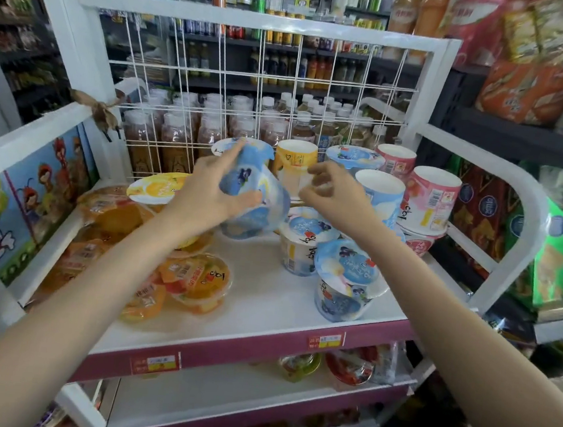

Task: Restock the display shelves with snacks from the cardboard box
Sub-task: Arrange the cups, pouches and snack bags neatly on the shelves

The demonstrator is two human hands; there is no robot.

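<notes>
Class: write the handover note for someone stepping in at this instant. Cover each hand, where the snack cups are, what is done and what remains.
Left hand: grips a blue cup, tilted, above the top shelf.
Right hand: fingers curled, holding nothing, beside that cup.
Done: blue, yellow and pink cups stand at the shelf's back right; orange jelly cups lie piled on the left.
Left: set the held cup down. The cardboard box is out of view.

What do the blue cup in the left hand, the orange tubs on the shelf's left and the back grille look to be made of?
Blue cup: probably thin plastic under a glossy printed wrap with a film lid; light glints off it. Orange tubs: clear, shiny plastic, since the fruit shows through. Back grille: thin white-coated wire, likely metal. The left hand grips the cup.
</notes>
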